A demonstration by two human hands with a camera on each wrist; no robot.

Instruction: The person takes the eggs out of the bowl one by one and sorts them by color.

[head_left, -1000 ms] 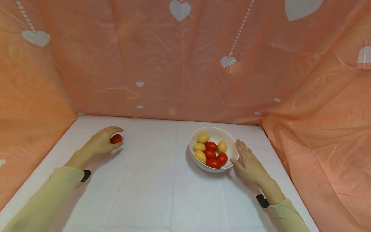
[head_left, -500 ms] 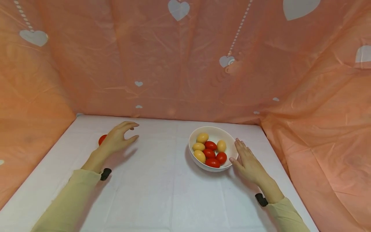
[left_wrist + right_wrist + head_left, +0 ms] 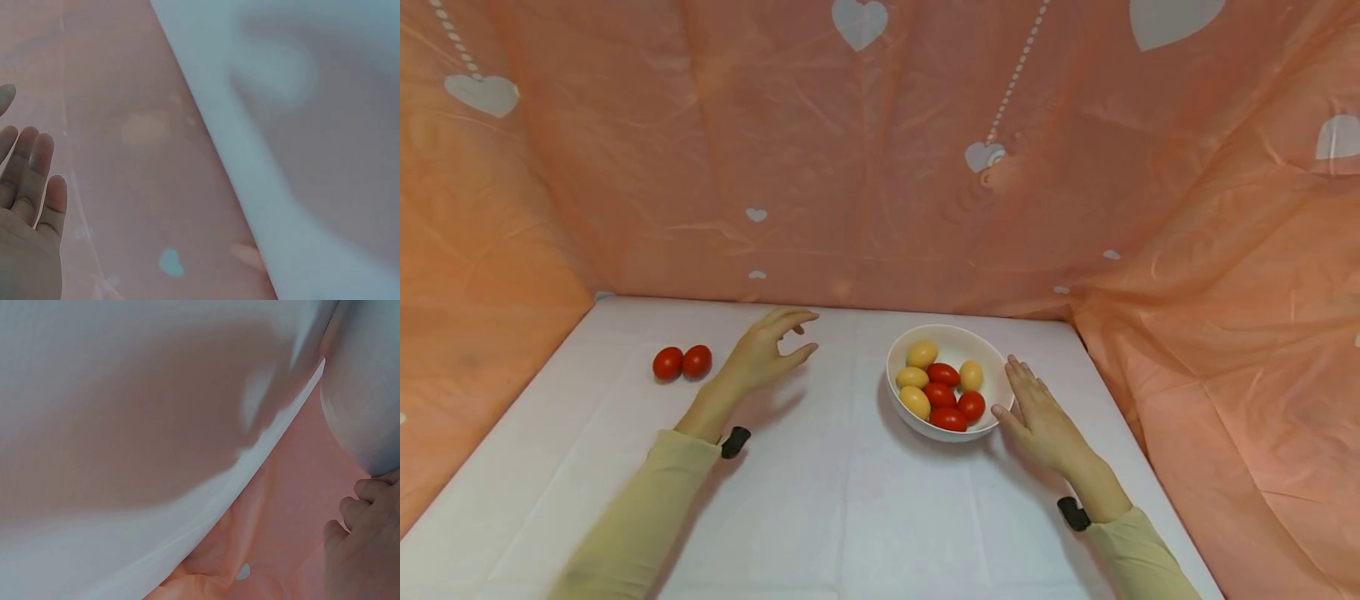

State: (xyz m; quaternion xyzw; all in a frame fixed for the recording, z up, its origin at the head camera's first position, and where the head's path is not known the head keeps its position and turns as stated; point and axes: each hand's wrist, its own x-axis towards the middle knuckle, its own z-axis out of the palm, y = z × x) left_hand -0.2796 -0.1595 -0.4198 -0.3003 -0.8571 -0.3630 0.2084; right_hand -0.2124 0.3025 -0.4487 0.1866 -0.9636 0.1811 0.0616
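A white bowl [image 3: 996,387] stands right of the table's middle. In it lie several smooth, egg-shaped pieces, some red [image 3: 948,418] and some yellow [image 3: 914,402]. My right hand [image 3: 1043,421] rests its straight fingers and thumb against the bowl's right side. That contact shows in the right wrist view too, where the hand [image 3: 365,540] meets the bowl's wall [image 3: 362,394]. Left of the bowl, my left hand [image 3: 763,354] hovers over the table, fingers apart and holding nothing. Behind it, a red egg-shaped piece [image 3: 697,362] lies beside another [image 3: 667,364] at the table's left.
A white cloth covers the table [image 3: 790,508]. Orange sheeting [image 3: 865,183] with pale hearts rises along the back and both sides. The left wrist view shows mostly cloth edge [image 3: 206,112] and sheeting, with the hand [image 3: 28,231] at its left border.
My left hand has let go of a red egg-shaped piece at the table's left and moved right, toward the bowl. The right hand stays at the bowl.
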